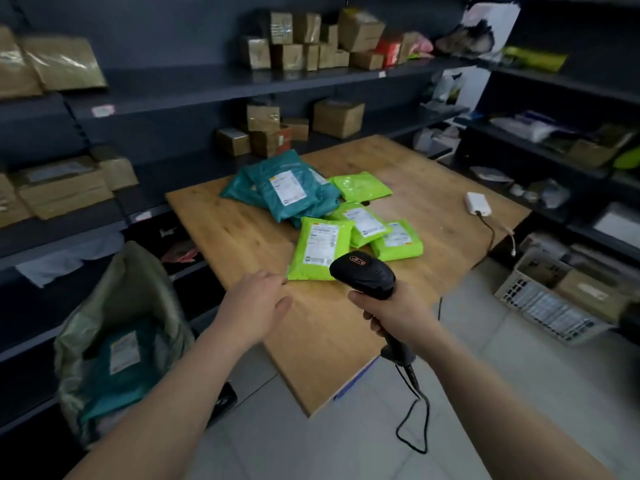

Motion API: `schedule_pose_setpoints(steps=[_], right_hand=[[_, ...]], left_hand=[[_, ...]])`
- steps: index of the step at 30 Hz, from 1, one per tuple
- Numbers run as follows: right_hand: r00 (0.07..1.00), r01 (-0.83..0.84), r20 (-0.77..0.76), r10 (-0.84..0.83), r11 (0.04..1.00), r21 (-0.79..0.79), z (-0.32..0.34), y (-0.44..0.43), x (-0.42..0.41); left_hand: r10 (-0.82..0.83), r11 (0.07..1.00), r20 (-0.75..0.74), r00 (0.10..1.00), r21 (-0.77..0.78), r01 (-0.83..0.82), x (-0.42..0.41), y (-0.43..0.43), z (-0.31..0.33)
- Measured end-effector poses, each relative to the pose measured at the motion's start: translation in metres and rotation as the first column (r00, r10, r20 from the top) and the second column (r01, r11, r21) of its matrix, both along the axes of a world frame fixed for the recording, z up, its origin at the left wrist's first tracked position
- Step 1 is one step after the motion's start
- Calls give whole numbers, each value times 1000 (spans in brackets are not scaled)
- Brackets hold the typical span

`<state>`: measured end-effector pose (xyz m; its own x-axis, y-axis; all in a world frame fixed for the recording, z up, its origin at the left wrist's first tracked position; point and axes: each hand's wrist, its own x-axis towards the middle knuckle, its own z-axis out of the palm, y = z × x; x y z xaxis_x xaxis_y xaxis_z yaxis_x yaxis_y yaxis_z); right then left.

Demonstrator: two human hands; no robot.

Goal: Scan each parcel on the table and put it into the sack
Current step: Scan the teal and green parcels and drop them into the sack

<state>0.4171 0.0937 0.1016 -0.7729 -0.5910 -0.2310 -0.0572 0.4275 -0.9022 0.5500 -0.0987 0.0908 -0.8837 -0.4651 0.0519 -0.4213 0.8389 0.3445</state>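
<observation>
The left hand (pixel 258 299) reaches forward over the near left part of the table (pixel 322 344). The back of the hand is up, and the fingers are loosely extended and hold nothing. The fingertips are at the near left corner of the nearest green parcel (pixel 320 249); whether they touch it cannot be told. The right hand (pixel 391 315) is raised above the table's near side, fingers wrapped round the handle of a black barcode scanner (pixel 363 273). The scanner's head points toward that same parcel. The scanner cable (pixel 414 410) hangs from the base of the handle and loops down in front of the table.

The nearest green parcel lies label up near the middle of the table. A second green parcel (pixel 367 221) and a third green parcel (pixel 398 240) lie label up just beyond it. A fourth green parcel (pixel 362 185) lies farther back. A pile of teal parcels (pixel 284 188) sits toward the table's far left. A small white box (pixel 478 203) with a cord rests near the table's right edge.

The sack (pixel 145 282) stands on the floor off the table's left side, mouth open. Inside it lies a teal parcel (pixel 131 375), label up. A white basket (pixel 540 299) on the floor off the table's right side holds brownish packages, too blurred to make out. Dark shelves (pixel 194 88) behind the table carry cardboard boxes (pixel 339 117).
</observation>
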Motion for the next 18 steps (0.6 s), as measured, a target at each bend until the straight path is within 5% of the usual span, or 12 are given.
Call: schedule_pose_setpoints(steps=[18], right_hand=[[995, -75, -67, 74, 997, -8, 36, -47, -282]], left_hand=[[177, 984, -16, 984, -22, -177, -251, -29, 6]])
